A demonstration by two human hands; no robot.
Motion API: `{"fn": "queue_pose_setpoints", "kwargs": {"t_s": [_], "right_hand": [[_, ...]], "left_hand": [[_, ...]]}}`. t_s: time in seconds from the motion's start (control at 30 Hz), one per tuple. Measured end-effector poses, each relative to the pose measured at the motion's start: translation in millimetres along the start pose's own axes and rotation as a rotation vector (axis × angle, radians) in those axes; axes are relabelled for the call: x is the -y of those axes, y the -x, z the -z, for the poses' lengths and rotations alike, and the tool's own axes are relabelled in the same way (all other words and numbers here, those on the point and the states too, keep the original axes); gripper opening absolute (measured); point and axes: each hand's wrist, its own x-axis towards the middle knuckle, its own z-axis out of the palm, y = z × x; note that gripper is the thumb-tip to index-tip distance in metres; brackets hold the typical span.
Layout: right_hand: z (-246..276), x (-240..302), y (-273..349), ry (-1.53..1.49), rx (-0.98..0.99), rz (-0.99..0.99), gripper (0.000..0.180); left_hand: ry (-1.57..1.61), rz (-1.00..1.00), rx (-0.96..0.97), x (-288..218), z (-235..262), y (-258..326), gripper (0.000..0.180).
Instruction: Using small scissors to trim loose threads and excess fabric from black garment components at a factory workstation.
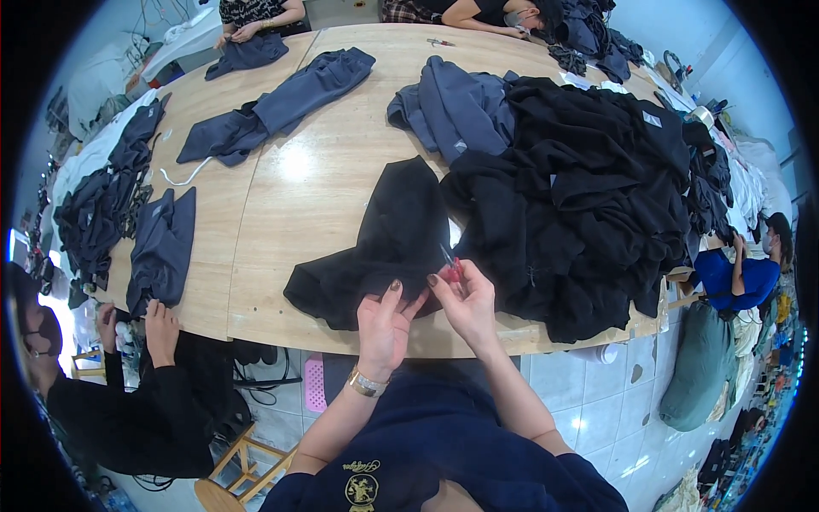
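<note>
A black garment (403,213) lies on the table in front of me, its near edge at my hands. My left hand (384,333), with a watch at its wrist, is on that edge, thumb raised and fingers curled at the cloth. Small red-handled thread snips (452,266) sit in my right hand (467,307), blades pointing up and away from me. The right thumb and fingertips come close to the left fingers over the garment. What lies between the fingertips is too small to make out.
A large heap of black garments (589,196) lies to the right, with dark grey garments (461,102) behind it. Grey trousers (281,107) stretch across the far left. Co-workers sit around the wooden table (299,205); one at left handles a grey garment (162,247). Another pair of snips (440,42) lies far off.
</note>
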Motion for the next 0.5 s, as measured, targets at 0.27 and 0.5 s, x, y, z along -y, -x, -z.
{"fn": "queue_pose_setpoints", "kwargs": {"t_s": [0.27, 0.5], "right_hand": [[-8.7, 1.4, 0.5, -0.022, 0.042, -0.078, 0.013], [-9.3, 6.5, 1.2, 0.013, 0.052, -0.098, 0.01]], "left_hand": [[-0.075, -0.051, 0.003, 4.4, 4.9, 0.3, 0.015], [-0.127, -0.086, -0.022, 9.7, 10.2, -0.1, 0.015]]}}
